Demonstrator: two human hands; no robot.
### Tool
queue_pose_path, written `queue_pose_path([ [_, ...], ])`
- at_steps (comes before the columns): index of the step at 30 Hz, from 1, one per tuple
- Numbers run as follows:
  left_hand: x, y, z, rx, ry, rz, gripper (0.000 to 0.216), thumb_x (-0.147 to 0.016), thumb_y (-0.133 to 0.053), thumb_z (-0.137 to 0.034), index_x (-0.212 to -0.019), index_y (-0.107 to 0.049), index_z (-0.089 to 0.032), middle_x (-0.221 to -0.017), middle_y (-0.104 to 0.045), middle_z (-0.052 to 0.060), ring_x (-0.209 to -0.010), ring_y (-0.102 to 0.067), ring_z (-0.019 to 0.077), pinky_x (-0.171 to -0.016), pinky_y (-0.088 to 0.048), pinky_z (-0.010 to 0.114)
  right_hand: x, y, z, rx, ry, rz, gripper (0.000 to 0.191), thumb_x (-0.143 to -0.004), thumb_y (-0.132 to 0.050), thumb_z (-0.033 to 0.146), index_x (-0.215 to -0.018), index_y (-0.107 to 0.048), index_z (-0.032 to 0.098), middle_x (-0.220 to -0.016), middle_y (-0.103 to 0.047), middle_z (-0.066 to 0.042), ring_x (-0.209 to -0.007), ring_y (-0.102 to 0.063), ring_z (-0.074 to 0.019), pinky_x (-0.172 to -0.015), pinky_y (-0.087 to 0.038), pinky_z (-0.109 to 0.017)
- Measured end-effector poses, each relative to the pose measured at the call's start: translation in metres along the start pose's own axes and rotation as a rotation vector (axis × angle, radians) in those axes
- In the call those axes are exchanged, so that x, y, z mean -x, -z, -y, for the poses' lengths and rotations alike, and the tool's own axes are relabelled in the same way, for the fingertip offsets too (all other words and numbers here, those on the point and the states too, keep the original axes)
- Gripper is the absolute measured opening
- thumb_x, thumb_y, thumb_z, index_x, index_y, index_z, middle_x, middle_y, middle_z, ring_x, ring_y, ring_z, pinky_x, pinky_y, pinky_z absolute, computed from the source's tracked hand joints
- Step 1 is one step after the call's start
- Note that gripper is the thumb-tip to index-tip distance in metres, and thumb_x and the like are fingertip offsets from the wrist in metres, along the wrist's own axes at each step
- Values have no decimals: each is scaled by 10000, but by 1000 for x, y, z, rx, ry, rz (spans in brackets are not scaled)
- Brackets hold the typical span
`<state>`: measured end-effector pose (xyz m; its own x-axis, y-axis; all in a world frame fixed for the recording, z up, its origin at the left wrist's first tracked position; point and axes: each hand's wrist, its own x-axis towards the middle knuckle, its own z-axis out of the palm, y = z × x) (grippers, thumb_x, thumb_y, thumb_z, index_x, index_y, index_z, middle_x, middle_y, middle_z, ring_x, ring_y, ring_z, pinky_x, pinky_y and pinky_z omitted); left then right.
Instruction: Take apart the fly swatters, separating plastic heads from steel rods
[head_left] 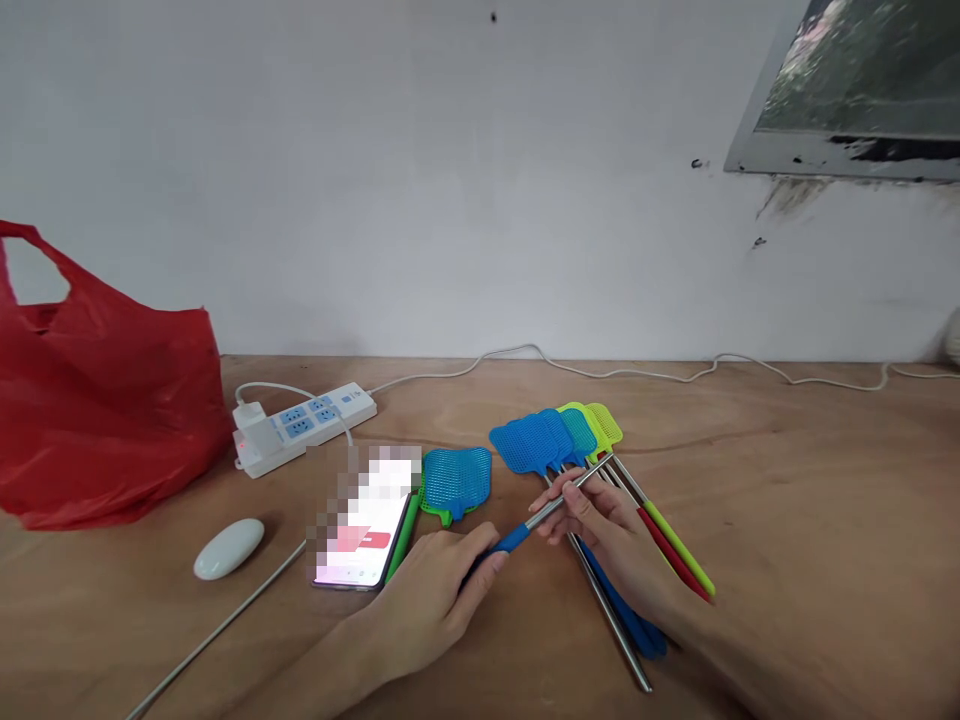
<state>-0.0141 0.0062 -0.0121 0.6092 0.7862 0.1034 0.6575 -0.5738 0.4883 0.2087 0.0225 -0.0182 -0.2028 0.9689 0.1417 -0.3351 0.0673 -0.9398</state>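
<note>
Slim silver metal rod point(546, 512): likely light, stiff, slick; take blue handle point(513, 539). Left grip point(431, 595) clasps handle, right grip point(609, 525) pinches rod.

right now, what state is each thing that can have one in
Left hand, closed around the blue-handled rod
Right hand, closed on the same rod
Phone, screen up, lit
Power strip, one plug inserted
Red bag, standing, handle up
Larger swatter group, heads overlapping
Swatter heads beside phone, stacked

A wooden table point(810, 520) bears fly swatters point(521, 443), a phone point(375, 530), a power strip point(307, 426) and a red bag point(112, 400).
</note>
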Motion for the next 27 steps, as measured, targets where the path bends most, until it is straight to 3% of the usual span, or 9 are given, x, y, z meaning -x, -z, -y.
queue_pose_path([
  [5, -1, 5, -6, -99, -61, 67, 325, -1081, -205, -343, -883, -437, -231, -758, -578, 10, -657, -533, 219, -613, -314, 315, 4, -7, -1, -45, 108, -76, 283, -896, -705, 482, -850, -704, 203, -822, -719, -31, -642, -635, -123, -612, -531, -240],
  [13, -6, -2, -11, -155, -75, 51, 351, -1086, -147, -330, -819, -360, -246, -656, -532, -11, -578, -506, 218, -559, -251, 329, 7, -9, -12, -139, 121, -248, 323, -848, -734, 517, -792, -668, 206, -775, -657, -17, -567, -563, -114, -505, -482, -232],
  [23, -6, -2, -13, -210, -119, 14, 322, -1087, -185, -301, -853, -397, -238, -700, -609, 15, -598, -562, 225, -546, -239, 329, 5, -11, -5, -132, 158, -289, 313, -850, -729, 515, -769, -661, 220, -739, -644, -21, -540, -511, -114, -498, -457, -234],
  [27, -7, -5, -8, -171, -95, -10, 282, -1074, -243, -274, -844, -402, -236, -732, -617, 19, -617, -570, 222, -550, -254, 321, 4, -6, -2, -132, 124, -220, 323, -868, -707, 526, -778, -661, 219, -786, -658, -30, -551, -523, -117, -516, -467, -244],
])
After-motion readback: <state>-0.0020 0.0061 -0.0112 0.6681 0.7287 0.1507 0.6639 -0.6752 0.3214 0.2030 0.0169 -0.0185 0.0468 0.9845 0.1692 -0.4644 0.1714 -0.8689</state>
